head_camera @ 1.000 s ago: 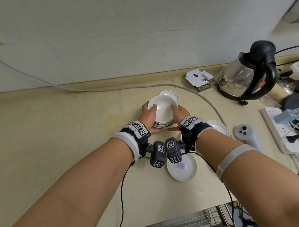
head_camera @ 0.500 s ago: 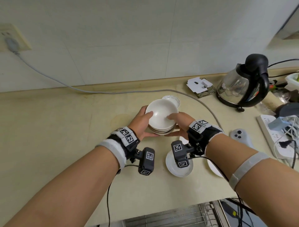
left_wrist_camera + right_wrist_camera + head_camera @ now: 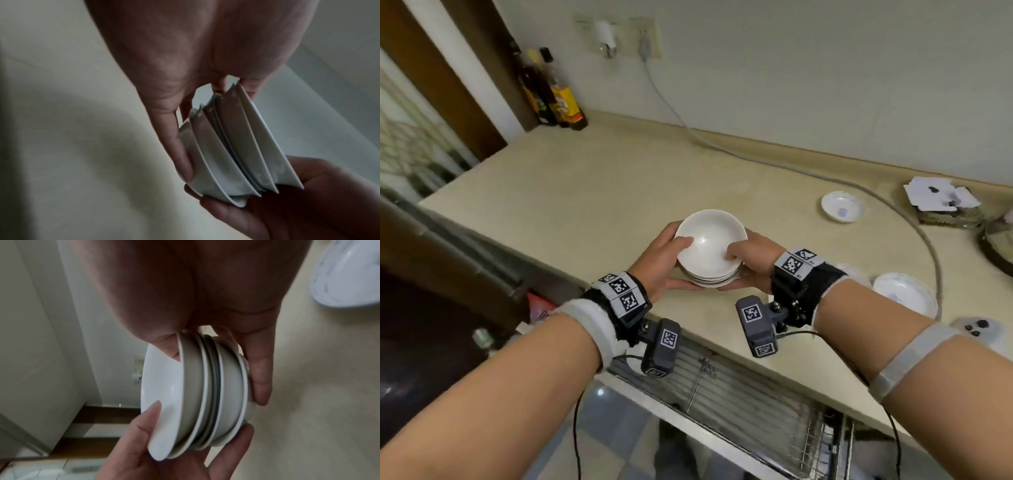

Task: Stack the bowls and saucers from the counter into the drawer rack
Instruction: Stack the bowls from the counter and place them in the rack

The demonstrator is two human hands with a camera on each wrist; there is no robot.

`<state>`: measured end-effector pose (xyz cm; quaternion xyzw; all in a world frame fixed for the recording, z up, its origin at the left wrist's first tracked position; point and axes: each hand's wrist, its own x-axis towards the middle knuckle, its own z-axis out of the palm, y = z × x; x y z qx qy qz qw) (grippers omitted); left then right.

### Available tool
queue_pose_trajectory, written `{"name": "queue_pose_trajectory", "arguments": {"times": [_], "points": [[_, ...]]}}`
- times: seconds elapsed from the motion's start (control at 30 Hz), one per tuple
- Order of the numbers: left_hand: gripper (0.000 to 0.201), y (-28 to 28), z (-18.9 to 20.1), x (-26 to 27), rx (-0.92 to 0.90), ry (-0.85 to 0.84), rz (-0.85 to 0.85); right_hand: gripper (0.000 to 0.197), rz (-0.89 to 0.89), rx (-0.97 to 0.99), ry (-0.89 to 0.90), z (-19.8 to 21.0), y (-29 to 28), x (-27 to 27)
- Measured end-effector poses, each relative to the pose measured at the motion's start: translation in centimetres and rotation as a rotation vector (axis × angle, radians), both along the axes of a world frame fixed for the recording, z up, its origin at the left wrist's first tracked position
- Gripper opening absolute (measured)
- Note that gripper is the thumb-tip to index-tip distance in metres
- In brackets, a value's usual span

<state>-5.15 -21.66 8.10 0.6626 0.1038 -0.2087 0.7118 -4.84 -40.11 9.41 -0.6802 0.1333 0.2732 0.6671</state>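
Item: stack of bowls point(image 3: 709, 255), white glazed ware, several nested. Location: between the left hand point(image 3: 661, 263) and right hand point(image 3: 751, 262), lifted clear of the counter point(image 3: 602, 192), with the drawer rack point(image 3: 739, 394) below the wrists. Grip: both hands curled round the stack, thumbs over the top rim, fingers beneath the base. Handling, judged: rigid, brittle, slick, moderately heavy; nested pieces may shift, so support belongs underneath. Saucers point(image 3: 842, 206) lie beyond the right hand.
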Motion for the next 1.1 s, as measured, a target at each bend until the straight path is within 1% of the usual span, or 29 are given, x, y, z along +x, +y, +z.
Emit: {"name": "queue_pose_trajectory", "arguments": {"times": [0.1,0.17,0.23,0.3,0.33,0.37,0.4,0.43,0.47,0.5,0.57,0.6,0.63,0.67,0.7,0.8,0.83,0.9,1.03,1.1], "points": [[0.029,2.5,-1.0,-4.7,0.002,0.017,0.114,0.048,0.150,0.012,-0.011,-1.0,2.5,-2.6],[0.032,4.0,-1.9,-7.0,-0.028,0.028,0.194,0.049,0.176,0.080,0.040,-1.8,4.0,-3.9],[0.039,5.4,-2.6,-9.0,-0.076,0.067,0.258,0.052,0.215,0.133,0.071,-2.6,5.3,-4.9],[0.050,7.0,-3.6,-10.6,-0.085,0.095,0.292,0.049,0.245,0.167,0.100,-3.5,6.6,-5.9],[0.053,7.9,-4.4,-11.1,-0.046,0.116,0.330,0.048,0.247,0.183,0.122,-4.1,7.1,-6.4],[0.053,8.9,-5.6,-11.5,0.037,0.127,0.390,0.049,0.243,0.201,0.147,-4.7,7.5,-6.8],[0.052,9.9,-6.8,-11.8,0.165,0.146,0.458,0.050,0.243,0.215,0.172,-5.3,7.8,-7.2],[0.056,11.0,-8.3,-12.0,0.296,0.173,0.513,0.050,0.238,0.225,0.196,-6.0,8.1,-7.4],[0.068,12.1,-10.0,-12.1,0.411,0.220,0.537,0.050,0.242,0.228,0.214,-6.6,8.3,-7.6],[0.088,13.0,-11.6,-12.4,0.488,0.284,0.543,0.049,0.246,0.225,0.232,-7.3,8.5,-7.8],[0.127,14.3,-14.7,-12.6,0.567,0.450,0.538,0.050,0.238,0.213,0.273,-8.8,8.7,-8.2],[0.138,15.0,-16.8,-12.5,0.591,0.520,0.531,0.052,0.223,0.214,0.293,-9.6,8.6,-8.4],[0.141,15.5,-18.4,-12.4,0.588,0.560,0.519,0.052,0.211,0.216,0.307,-10.2,8.5,-8.7],[0.138,15.6,-19.6,-12.2,0.552,0.575,0.519,0.048,0.207,0.213,0.315,-10.8,8.4,-8.9],[0.130,15.5,-19.7,-12.2,0.487,0.573,0.530,0.043,0.203,0.207,0.320,-11.2,8.3,-9.2],[0.089,14.3,-18.6,-12.4,0.212,0.567,0.620,0.041,0.221,0.189,0.337,-12.2,8.1,-9.5],[0.081,14.1,-18.1,-12.7,0.147,0.565,0.622,0.042,0.221,0.188,0.343,-12.6,8.1,-9.6],[0.076,14.0,-17.7,-13.0,0.087,0.564,0.595,0.046,0.222,0.181,0.354,-13.5,8.1,-9.7],[0.082,14.8,-17.8,-13.5,0.048,0.577,0.567,0.060,0.201,0.154,0.401,-15.0,8.4,-9.9],[0.078,15.1,-17.8,-13.9,0.045,0.578,0.538,0.056,0.184,0.126,0.432,-16.0,8.4,-10.0]]}}
